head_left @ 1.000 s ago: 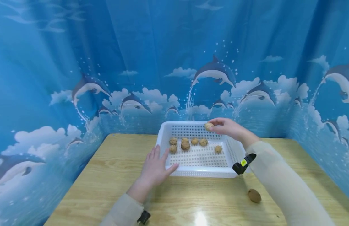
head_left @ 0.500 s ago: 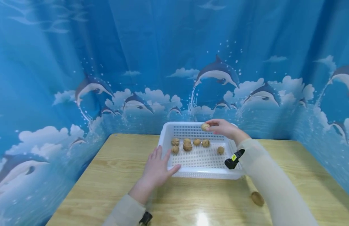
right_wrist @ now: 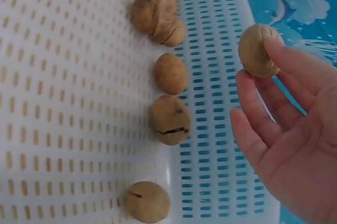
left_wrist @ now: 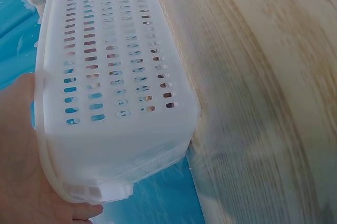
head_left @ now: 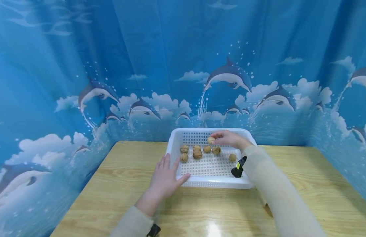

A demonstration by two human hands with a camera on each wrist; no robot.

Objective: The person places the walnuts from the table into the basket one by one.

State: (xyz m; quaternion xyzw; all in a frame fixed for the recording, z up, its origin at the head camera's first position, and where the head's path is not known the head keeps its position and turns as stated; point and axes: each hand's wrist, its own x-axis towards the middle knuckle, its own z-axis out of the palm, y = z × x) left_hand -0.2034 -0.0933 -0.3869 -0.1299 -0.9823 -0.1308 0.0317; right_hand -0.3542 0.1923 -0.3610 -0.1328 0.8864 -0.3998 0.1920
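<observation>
My right hand (head_left: 227, 138) pinches a walnut (right_wrist: 259, 50) between thumb and fingertips, over the back part of a white plastic basket (head_left: 212, 180). Below it several walnuts lie on the perforated basket floor: a cluster at the left, a cracked walnut (right_wrist: 171, 120) toward the middle, and a lone walnut (head_left: 232, 158) farther right. My left hand (head_left: 165, 177) rests at the basket's front left corner, its fingers spread along the rim. In the left wrist view the thumb side of the left hand (left_wrist: 21, 155) lies along the basket's edge.
A brown oval object (head_left: 268, 210) sits on the wooden table (head_left: 218, 210), mostly hidden behind my right sleeve. Blue curtains (head_left: 171, 65) printed with dolphins hang close behind the basket and on both sides.
My right hand has carried the walnut leftward and lower into the basket's back area. The right sleeve now covers most of the brown object. My left hand has stayed at the rim.
</observation>
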